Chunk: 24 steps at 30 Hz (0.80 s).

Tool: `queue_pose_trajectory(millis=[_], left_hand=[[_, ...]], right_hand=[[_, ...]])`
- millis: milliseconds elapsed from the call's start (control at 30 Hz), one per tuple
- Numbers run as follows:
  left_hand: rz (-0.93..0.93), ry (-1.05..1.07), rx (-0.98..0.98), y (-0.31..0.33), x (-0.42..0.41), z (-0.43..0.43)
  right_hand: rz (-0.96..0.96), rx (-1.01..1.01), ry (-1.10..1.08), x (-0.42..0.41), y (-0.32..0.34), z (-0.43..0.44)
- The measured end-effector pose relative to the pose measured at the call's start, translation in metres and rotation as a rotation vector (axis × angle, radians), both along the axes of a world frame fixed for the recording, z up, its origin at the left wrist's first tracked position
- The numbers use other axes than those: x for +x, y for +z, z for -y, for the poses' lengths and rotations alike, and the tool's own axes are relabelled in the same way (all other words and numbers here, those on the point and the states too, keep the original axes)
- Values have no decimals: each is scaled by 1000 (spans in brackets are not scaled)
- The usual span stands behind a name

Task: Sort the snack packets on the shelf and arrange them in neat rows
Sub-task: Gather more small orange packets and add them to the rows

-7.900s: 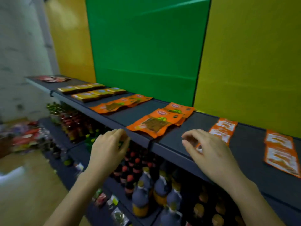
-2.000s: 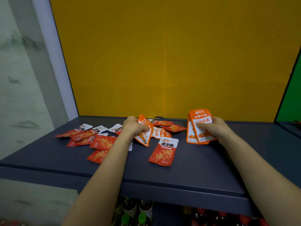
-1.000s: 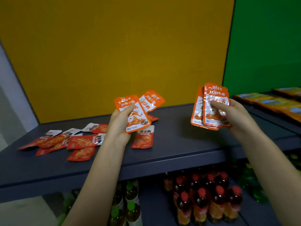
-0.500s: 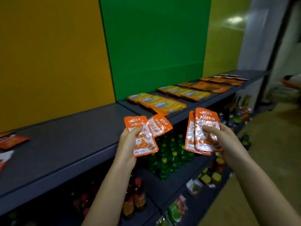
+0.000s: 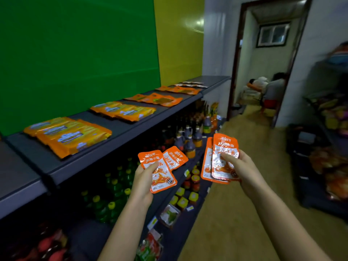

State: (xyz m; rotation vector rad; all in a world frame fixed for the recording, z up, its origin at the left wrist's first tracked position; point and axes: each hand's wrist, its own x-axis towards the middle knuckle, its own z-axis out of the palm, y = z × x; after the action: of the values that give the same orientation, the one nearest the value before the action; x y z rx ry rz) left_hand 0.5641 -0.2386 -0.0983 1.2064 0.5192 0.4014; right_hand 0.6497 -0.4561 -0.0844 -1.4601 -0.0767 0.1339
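Note:
My left hand [image 5: 144, 182] grips two small orange snack packets [image 5: 162, 170], fanned apart, held in the air in front of the shelf edge. My right hand [image 5: 244, 170] grips a small stack of the same orange snack packets [image 5: 219, 157], thumb on top. Both hands are off the dark grey top shelf [image 5: 116, 136], to its right. On that shelf lie neat groups of larger orange packets: a near group [image 5: 67, 134], a second group [image 5: 122, 111], a third group [image 5: 158, 99] and a far group [image 5: 180, 89].
Below the top shelf stand rows of sauce bottles [image 5: 188, 138] and green bottles [image 5: 113, 187], with jars [image 5: 190, 183] lower down. An open aisle floor [image 5: 235, 185] runs right of the shelving toward a doorway [image 5: 263, 63] where a person sits. Another stocked rack [image 5: 329, 147] stands at the right.
My view has swung right from the scattered red packets at the shelf's left end, along the shelf toward the doorway. Both hands lifted their orange packets off the shelf and carry them along.

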Motion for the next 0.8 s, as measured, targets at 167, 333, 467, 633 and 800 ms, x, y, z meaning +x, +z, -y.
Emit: queue_pose_trajectory(millis=[167,333,467,633,800], left_hand=[[-30,-63,-36,-21,81,27],[-15,-133,-78,-33,181,47],[12,-183,-102,-20,269,59],[61,-237,-74,0,367,75],[33,-248,-63,-2,447,95]], right_hand=[[-29,-11,-74,57,-17,34],[-56,-37,-120,140,-28,53],[-30,-38,-133,220,-14,62],[15,-27,-177,308,2,77],[-16,-32,-174,380,-6,93]])
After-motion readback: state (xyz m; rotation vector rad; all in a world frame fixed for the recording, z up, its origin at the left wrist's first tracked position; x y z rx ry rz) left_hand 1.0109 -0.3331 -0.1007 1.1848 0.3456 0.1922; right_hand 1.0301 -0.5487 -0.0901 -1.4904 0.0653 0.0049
